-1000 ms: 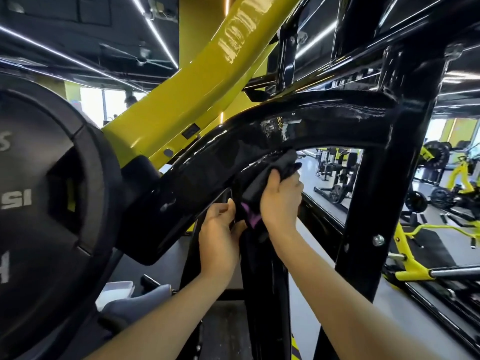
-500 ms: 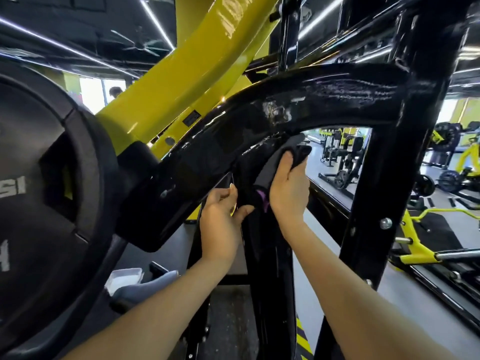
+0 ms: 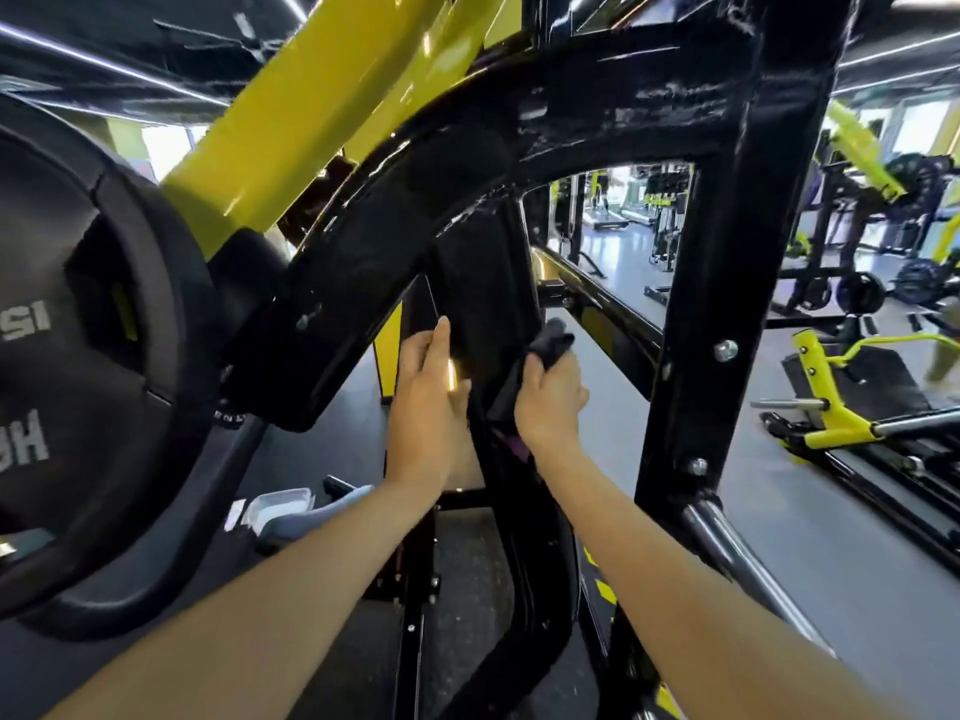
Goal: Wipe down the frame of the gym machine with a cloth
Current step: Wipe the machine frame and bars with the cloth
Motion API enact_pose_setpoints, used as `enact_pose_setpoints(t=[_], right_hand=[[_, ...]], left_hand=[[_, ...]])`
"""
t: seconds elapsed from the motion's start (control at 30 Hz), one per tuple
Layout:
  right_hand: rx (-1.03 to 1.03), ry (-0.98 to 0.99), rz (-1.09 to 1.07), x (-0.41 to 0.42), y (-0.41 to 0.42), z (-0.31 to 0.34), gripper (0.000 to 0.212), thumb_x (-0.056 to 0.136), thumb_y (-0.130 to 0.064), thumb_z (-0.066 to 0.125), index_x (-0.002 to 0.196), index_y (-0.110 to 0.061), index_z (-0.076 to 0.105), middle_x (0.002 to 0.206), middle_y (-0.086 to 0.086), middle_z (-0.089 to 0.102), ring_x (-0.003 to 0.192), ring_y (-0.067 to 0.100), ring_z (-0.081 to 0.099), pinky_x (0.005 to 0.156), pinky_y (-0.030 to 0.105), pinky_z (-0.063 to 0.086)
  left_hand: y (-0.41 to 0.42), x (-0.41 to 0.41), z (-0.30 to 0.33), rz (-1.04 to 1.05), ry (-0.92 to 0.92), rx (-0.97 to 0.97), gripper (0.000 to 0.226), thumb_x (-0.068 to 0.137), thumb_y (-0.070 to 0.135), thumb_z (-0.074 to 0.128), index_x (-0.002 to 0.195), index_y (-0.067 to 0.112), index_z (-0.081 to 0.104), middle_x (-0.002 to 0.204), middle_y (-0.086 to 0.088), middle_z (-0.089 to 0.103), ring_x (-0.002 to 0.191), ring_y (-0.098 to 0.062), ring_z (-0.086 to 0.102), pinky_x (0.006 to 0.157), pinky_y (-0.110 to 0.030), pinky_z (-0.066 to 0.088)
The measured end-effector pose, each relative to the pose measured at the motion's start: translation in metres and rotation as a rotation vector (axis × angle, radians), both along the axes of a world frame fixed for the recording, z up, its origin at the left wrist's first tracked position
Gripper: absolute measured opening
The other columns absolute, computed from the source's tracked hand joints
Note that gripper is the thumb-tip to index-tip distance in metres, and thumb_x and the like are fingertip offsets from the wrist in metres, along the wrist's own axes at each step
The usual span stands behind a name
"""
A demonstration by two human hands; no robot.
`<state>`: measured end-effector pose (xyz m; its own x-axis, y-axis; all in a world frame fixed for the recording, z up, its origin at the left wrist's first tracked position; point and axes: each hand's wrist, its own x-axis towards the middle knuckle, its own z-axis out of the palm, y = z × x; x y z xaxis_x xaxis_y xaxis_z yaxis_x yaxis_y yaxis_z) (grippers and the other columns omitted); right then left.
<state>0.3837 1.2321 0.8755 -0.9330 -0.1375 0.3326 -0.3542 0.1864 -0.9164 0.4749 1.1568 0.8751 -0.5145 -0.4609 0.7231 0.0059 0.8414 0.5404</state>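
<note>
Weight plate point(image 3: 78, 356) left of frame point(image 3: 727, 252).

Right hand point(image 3: 549, 402) grips cloth point(image 3: 551, 345) on black frame point(image 3: 483, 298); left hand point(image 3: 428, 392) apparently steadying.

Grey gym floor point(image 3: 613, 387), seemingly rubber

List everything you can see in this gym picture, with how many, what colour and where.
Machine frame: one, glossy black, centre, arched beam meeting uprights.
Inner post: one, black, between the hands.
Sloping beam: one, yellow, upper left behind the frame.
Weight plate: one, black with pale lettering, far left.
Cloth: one, dark, against the post's right edge.
Small tub: one, pale, low left near the floor.
Other machines: several, yellow and black, right background.
Left hand: one, fingers straight, resting on the post's left side.
Right hand: one, gripping the cloth.
</note>
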Motion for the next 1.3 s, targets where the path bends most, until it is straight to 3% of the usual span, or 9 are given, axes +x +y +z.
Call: enact_pose_setpoints(t=[0.1,0.3,0.43,0.53,0.7,0.9,1.13,1.2,1.3], right_hand=[[0.007,0.304,0.0,0.007,-0.01,0.011,0.052,0.096,-0.018,0.049,0.143,-0.004,0.031,0.14,0.016,0.041,0.131,0.03,0.035,0.112,0.043,0.026],[0.11,0.02,-0.003,-0.006,0.003,-0.071,0.06,0.095,-0.034,0.047,0.139,0.003,0.034,0.136,0.019,0.042,0.129,0.036,0.038,0.11,0.051,0.026],[0.058,-0.066,0.142,-0.002,0.023,-0.086,0.044,0.099,-0.023,0.046,0.133,0.003,0.036,0.13,0.02,0.037,0.12,0.033,0.042,0.099,0.033,0.037],[0.078,0.068,0.127,0.005,0.021,-0.057,0.051,0.098,-0.015,0.047,0.145,-0.007,0.028,0.137,0.016,0.033,0.123,0.028,0.042,0.097,0.025,0.035],[0.142,0.408,-0.009,0.01,0.001,-0.036,0.082,0.089,0.001,0.051,0.153,-0.019,0.004,0.155,0.011,0.014,0.134,0.026,0.035,0.097,0.038,0.048],[0.277,0.208,0.053,0.014,0.028,-0.116,0.096,0.087,0.009,0.049,0.147,-0.029,-0.016,0.159,0.005,0.002,0.138,0.026,0.032,0.089,0.035,0.051],[0.1,0.164,0.136,0.024,0.014,-0.038,0.073,0.097,-0.021,0.047,0.152,-0.01,0.0,0.157,0.015,0.002,0.145,0.03,0.007,0.118,0.042,0.016],[-0.05,0.197,0.125,0.022,0.004,-0.018,0.064,0.1,-0.034,0.039,0.153,-0.015,0.007,0.157,0.011,0.009,0.144,0.027,0.012,0.117,0.043,0.019],[-0.089,0.298,0.033,0.013,0.001,-0.039,0.057,0.101,-0.024,0.037,0.152,-0.024,0.012,0.153,0.007,0.021,0.138,0.023,0.03,0.107,0.042,0.039]], left_hand=[[-0.006,0.01,0.003,-0.003,0.007,-0.159,0.057,0.086,-0.003,0.062,0.139,0.009,0.045,0.128,-0.004,0.042,0.103,0.013,0.032,0.087,0.008,0.025],[-0.014,0.017,-0.004,0.069,-0.146,-0.338,0.048,0.083,0.003,0.067,0.129,0.011,0.056,0.132,-0.005,0.043,0.112,-0.013,0.048,0.086,-0.019,0.043],[-0.002,0.016,-0.009,0.1,-0.339,-0.455,0.055,0.085,0.009,0.065,0.137,0.016,0.049,0.144,-0.003,0.037,0.129,-0.023,0.04,0.1,-0.038,0.041],[0.0,0.014,-0.005,0.1,-0.432,-0.533,0.062,0.085,0.012,0.065,0.141,0.021,0.043,0.15,0.001,0.029,0.131,-0.024,0.036,0.108,-0.04,0.034],[-0.005,0.011,-0.004,0.064,-0.413,-0.563,0.06,0.078,0.005,0.069,0.135,0.015,0.051,0.145,-0.004,0.039,0.13,-0.028,0.04,0.105,-0.044,0.039],[-0.01,0.016,-0.014,0.053,-0.42,-0.663,0.059,0.073,0.004,0.074,0.129,0.014,0.057,0.14,-0.006,0.046,0.119,-0.03,0.053,0.092,-0.042,0.049],[-0.009,0.011,-0.008,0.052,-0.402,-0.719,0.055,0.067,0.003,0.078,0.12,0.009,0.062,0.131,-0.01,0.053,0.114,-0.03,0.055,0.096,-0.044,0.048],[-0.009,0.01,-0.007,0.048,-0.384,-0.745,0.055,0.066,0.004,0.079,0.118,0.007,0.063,0.129,-0.01,0.055,0.111,-0.029,0.056,0.095,-0.044,0.049],[-0.011,0.013,-0.012,0.042,-0.378,-0.762,0.059,0.066,0.004,0.078,0.122,0.011,0.061,0.132,-0.007,0.053,0.116,-0.025,0.052,0.096,-0.043,0.048]])
